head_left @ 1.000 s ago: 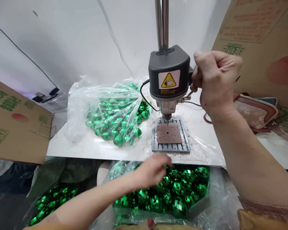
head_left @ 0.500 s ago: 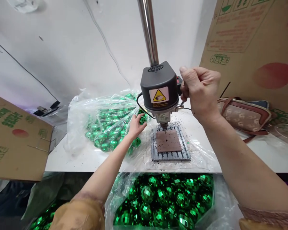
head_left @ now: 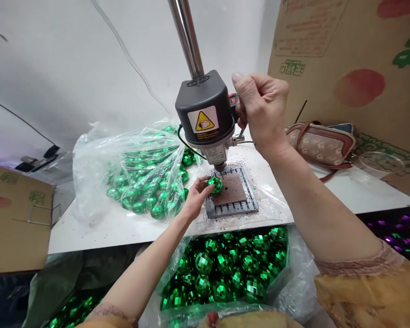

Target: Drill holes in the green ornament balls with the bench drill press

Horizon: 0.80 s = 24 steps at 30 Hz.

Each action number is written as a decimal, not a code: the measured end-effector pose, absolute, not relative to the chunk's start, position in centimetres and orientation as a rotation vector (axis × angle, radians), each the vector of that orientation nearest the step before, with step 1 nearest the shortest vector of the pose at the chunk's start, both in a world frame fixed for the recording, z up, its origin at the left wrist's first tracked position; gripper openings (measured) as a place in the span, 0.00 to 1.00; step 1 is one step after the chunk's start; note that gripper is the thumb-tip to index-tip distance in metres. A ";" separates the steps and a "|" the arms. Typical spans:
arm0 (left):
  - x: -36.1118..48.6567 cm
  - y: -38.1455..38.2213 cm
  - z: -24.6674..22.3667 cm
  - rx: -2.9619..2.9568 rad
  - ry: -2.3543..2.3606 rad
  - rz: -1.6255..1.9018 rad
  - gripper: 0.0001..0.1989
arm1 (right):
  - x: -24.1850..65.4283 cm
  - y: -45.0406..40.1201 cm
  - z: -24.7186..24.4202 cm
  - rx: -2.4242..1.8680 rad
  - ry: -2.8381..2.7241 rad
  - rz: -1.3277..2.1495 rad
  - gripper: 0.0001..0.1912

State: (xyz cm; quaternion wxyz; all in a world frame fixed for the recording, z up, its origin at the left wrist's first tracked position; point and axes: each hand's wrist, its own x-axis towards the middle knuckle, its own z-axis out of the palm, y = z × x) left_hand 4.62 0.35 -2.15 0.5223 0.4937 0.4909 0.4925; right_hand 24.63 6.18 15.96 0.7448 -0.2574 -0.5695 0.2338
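Note:
A shiny green faceted ball (head_left: pixel 215 185) is pinched in the fingers of my left hand (head_left: pixel 195 198), over the left part of a brown square pad (head_left: pixel 234 190). The pad lies on a slotted grey metal base (head_left: pixel 234 209). Above it hangs the chuck of a black drill press (head_left: pixel 205 109) with a yellow warning label. My right hand (head_left: pixel 264 109) is closed in a fist at the right side of the drill head, by its metal lever; the part it grips is mostly hidden.
A clear bag (head_left: pixel 99 155) of green balls lies on the white table (head_left: pixel 99 232) at left. Another open bag of green balls (head_left: pixel 225 269) sits below the front edge. Cardboard boxes (head_left: pixel 17 218) flank the table. A patterned handbag (head_left: pixel 323 143) rests at right.
My left hand has moved right from the bag to the pad, with a green ball in its fingers. My right hand stays beside the drill head. The camera view has shifted.

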 end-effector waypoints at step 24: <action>7.6 0.8 -4.9 1.668 1.216 1.121 0.26 | 24.2 4.5 15.8 -0.620 -1.242 0.382 0.31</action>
